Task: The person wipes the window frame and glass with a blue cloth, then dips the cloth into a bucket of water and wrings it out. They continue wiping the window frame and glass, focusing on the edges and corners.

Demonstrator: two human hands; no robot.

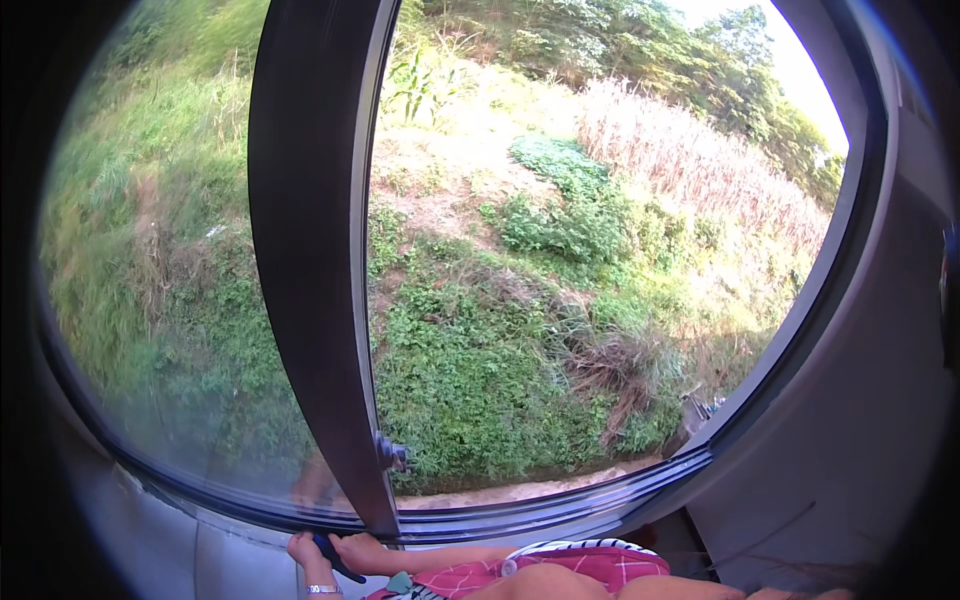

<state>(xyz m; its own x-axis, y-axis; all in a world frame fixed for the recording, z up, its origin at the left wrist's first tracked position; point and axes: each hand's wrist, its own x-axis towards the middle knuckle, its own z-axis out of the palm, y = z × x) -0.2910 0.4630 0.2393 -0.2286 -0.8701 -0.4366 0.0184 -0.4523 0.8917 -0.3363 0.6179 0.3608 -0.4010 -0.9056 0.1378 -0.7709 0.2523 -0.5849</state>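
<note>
At the bottom edge of the view, just below the window track, my left hand [303, 550] is closed at one side of a narrow dark blue thing [337, 560]. A light-coloured band [324, 590] circles the left wrist. My right hand [357, 551] comes in from the right and is curled against the other side of the same thing, close to the left hand. Its kind cannot be made out, and the fingers partly cover it. Both hands are by the foot of the dark upright window frame [325, 270].
A glass pane [170, 300] fills the window's left side; the right side stands open. A latch [393, 455] sits low on the upright. Metal tracks [560, 523] run along the sill, above pale tiles [230, 560]. Outside rises a green slope [480, 370]. A grey wall [840, 430] is at right.
</note>
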